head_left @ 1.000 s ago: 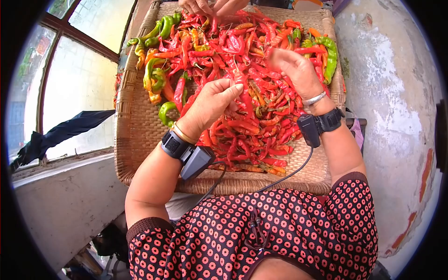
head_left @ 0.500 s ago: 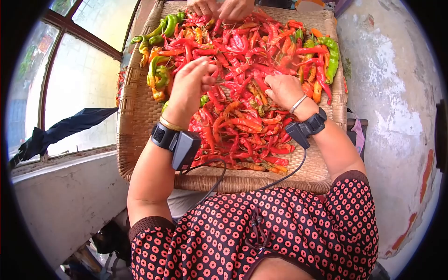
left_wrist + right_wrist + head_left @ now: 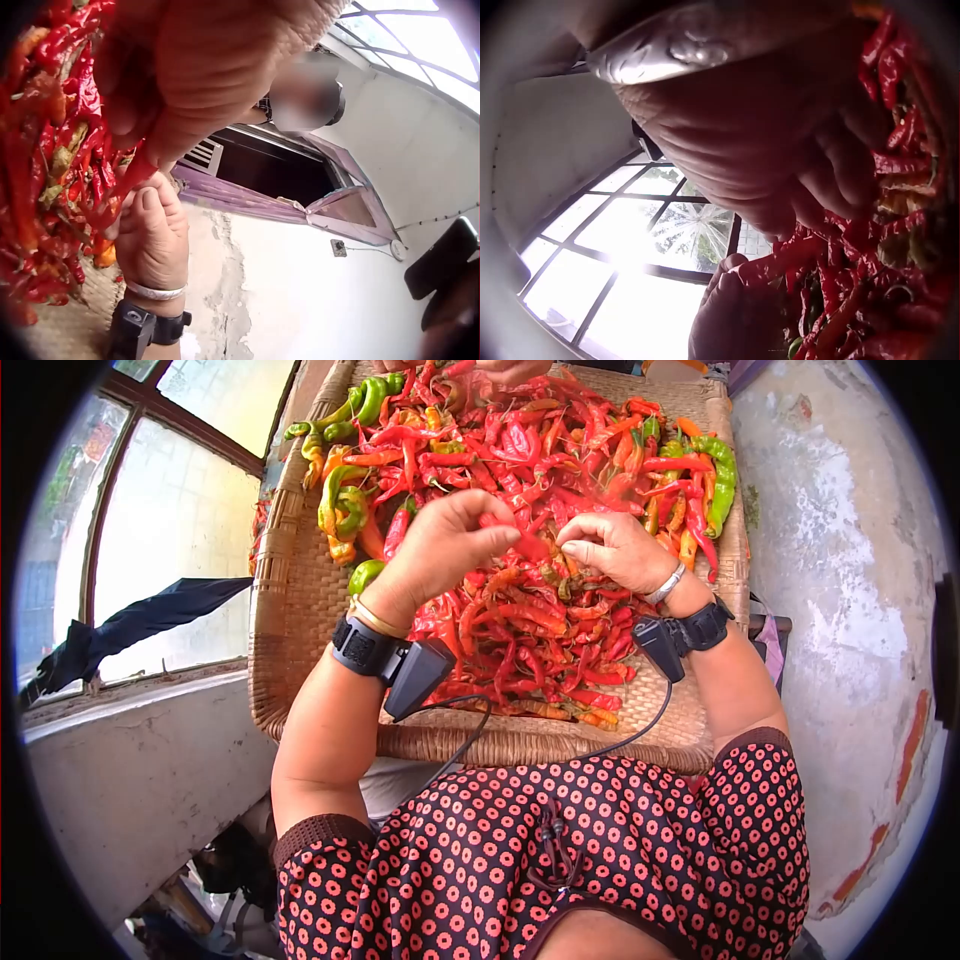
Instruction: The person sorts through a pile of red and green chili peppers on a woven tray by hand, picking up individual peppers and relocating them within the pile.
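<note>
A red chili pepper [image 3: 530, 546] spans the gap between the two hands, over the pile of peppers [image 3: 520, 620]. My left hand [image 3: 448, 550] pinches one end of it between thumb and curled fingers. At its other end is my right hand [image 3: 625, 555], thumb and forefinger bent together in a pinch. In the left wrist view the pepper [image 3: 136, 172] slants down toward the right hand [image 3: 154, 240]. The right wrist view has it [image 3: 776, 262] sticking out of the left hand [image 3: 724, 311], below the right fingers.
A wide woven basket [image 3: 540, 748] holds the pile. Green peppers [image 3: 350, 510] line its left side, and a long green one [image 3: 722, 485] lies at the right. Another person's hands [image 3: 510, 368] work at the far edge. A window stands left, a wall right.
My left hand swung out left with loosened fingers, then came back to the middle and took hold of a red chili pepper. My right hand dipped into the pile and now meets the left.
</note>
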A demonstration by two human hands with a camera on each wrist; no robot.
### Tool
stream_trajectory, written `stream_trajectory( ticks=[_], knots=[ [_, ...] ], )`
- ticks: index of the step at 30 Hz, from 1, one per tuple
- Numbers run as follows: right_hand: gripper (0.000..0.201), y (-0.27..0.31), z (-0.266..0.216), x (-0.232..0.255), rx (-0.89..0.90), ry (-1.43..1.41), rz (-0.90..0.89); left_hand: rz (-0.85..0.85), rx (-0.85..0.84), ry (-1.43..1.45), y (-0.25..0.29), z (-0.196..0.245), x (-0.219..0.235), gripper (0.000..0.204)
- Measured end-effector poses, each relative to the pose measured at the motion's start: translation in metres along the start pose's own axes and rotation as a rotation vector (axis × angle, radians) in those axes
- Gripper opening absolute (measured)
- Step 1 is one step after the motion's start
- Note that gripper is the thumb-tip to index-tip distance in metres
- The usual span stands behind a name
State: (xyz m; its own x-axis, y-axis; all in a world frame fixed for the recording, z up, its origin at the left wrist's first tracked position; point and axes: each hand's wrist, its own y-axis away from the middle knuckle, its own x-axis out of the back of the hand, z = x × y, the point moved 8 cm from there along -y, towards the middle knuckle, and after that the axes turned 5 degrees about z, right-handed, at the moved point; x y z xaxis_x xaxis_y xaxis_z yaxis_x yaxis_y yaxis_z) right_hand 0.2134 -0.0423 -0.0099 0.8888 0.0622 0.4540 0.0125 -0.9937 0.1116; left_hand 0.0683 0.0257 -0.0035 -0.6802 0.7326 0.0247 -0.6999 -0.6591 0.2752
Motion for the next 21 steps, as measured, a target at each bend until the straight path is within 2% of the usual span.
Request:
stream_trajectory(
  ticks=[1, 3, 4, 6, 7, 9, 11, 12, 13, 14, 16, 17, 19, 21],
  knots=[
    [0.019, 0.0, 0.002, 0.001, 0.0, -0.002, -0.002, 0.118, -0.122, 0.123, -0.006, 0.002, 0.018, 0.011],
    [0.019, 0.001, 0.002, 0.003, 0.05, 0.236, 0.017, 0.478, -0.213, 0.337, -0.006, 0.003, 0.055, 0.021],
    [0.022, 0.003, 0.005, -0.007, -0.01, 0.186, -0.043, 0.48, -0.211, 0.336, -0.006, 0.003, 0.058, 0.021],
    [0.029, 0.01, -0.011, -0.029, 0.159, 0.403, -0.2, 0.594, -0.179, 0.155, -0.003, 0.002, 0.069, 0.03],
    [0.031, 0.016, -0.018, -0.043, 0.24, 0.469, -0.268, 0.595, -0.178, 0.154, -0.002, -0.003, 0.069, 0.03],
    [0.034, 0.027, -0.024, -0.063, 0.26, 0.663, -0.315, 0.249, -0.355, -0.493, -0.006, 0.008, 0.032, 0.032],
    [0.035, 0.033, -0.027, -0.075, 0.302, 0.826, -0.253, -0.014, -0.204, -0.707, 0.002, -0.001, 0.001, 0.021],
    [0.035, 0.033, -0.023, -0.079, 0.301, 0.825, -0.254, -0.089, -0.189, -0.832, 0.006, -0.004, -0.008, 0.023],
    [0.031, 0.031, -0.019, -0.079, 0.287, 0.836, -0.18, -0.164, -0.173, -0.955, 0.009, -0.009, -0.015, 0.024],
    [0.028, 0.03, -0.018, -0.076, 0.272, 0.846, -0.105, -0.165, -0.173, -0.954, 0.011, -0.01, -0.018, 0.024],
    [0.024, 0.027, -0.014, -0.07, 0.278, 0.849, -0.092, -0.184, -0.177, -1.179, 0.014, -0.018, -0.021, 0.024],
    [0.021, 0.024, -0.012, -0.065, 0.285, 0.85, -0.081, -0.179, -0.174, -1.176, 0.013, -0.023, -0.021, 0.024],
    [0.016, 0.019, -0.013, -0.052, 0.245, 0.808, -0.088, -0.073, -0.331, -1.102, 0.011, -0.02, -0.021, 0.022],
    [0.013, 0.012, -0.002, -0.041, 0.139, 0.72, -0.162, -0.075, -0.365, -1.024, 0.009, -0.018, -0.02, 0.018]
  ],
)
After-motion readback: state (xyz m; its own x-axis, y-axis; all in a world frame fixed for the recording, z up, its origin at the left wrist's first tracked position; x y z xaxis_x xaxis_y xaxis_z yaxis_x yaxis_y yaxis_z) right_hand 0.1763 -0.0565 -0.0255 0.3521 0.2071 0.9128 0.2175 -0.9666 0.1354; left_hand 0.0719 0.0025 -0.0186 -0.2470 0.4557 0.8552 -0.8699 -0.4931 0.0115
